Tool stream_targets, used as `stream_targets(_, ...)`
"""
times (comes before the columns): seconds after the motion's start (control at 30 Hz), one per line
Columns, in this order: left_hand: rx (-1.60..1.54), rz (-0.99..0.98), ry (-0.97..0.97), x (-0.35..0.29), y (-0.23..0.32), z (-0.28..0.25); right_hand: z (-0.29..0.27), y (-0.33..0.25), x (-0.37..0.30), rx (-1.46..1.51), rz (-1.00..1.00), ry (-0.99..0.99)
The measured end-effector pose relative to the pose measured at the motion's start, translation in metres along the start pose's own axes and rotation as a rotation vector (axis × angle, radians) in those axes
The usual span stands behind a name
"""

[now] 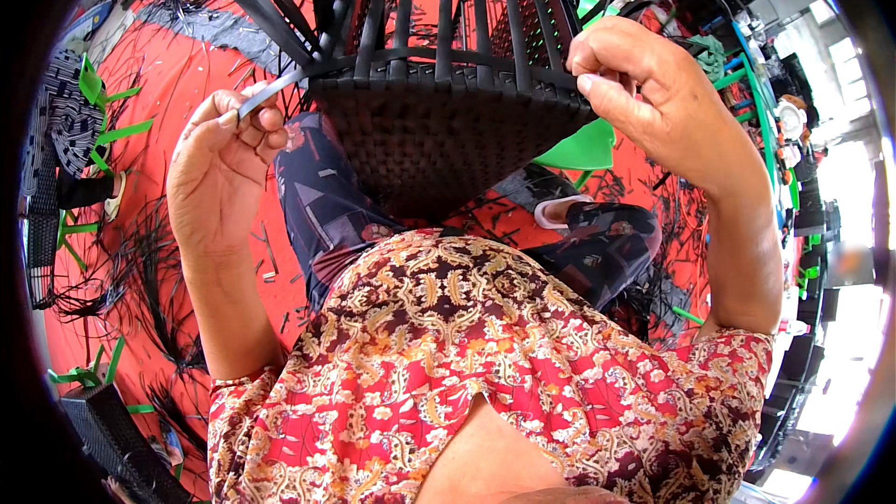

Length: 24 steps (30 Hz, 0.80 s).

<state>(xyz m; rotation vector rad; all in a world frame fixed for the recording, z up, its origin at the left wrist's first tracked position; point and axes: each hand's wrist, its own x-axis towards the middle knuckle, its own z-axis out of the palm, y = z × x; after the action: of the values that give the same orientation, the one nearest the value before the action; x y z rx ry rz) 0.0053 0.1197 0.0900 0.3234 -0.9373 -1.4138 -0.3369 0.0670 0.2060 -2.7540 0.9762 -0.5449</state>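
A black basket [448, 131], partly woven, stands before me with its closely woven side facing me. From the woven edge, several loose upright strips [443, 9] run up and away. My left hand [224, 149] is closed in a pinch on a flat black plastic strip [271, 93], which leaves the basket's left corner. That strip passes along the woven edge, in among the uprights, toward the right corner. There my right hand [644, 84] has its thumb and curled fingers pressed together at the strip's other side; the exact grip is partly hidden by the fingers.
A green plastic stool [579, 149] shows behind the basket. Tangled black strips [159, 271] and short scraps lie on the red floor covering [140, 131]. Another dark woven piece [112, 439] stands at lower left. Cluttered goods line the right side.
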Motion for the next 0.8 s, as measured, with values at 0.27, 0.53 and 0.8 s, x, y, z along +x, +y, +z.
stream_targets(0.27,0.045,0.019,0.108,-0.016,-0.002,-0.003,0.012,-0.032,-0.008,-0.365,-0.041,0.073)
stream_targets(0.53,-0.053,0.029,0.087,-0.008,-0.002,0.0,0.02,-0.033,0.022,-0.263,-0.181,0.094)
stream_targets(0.8,-0.057,0.035,0.083,-0.006,-0.006,0.005,0.022,-0.034,0.036,-0.028,-0.026,-0.004)
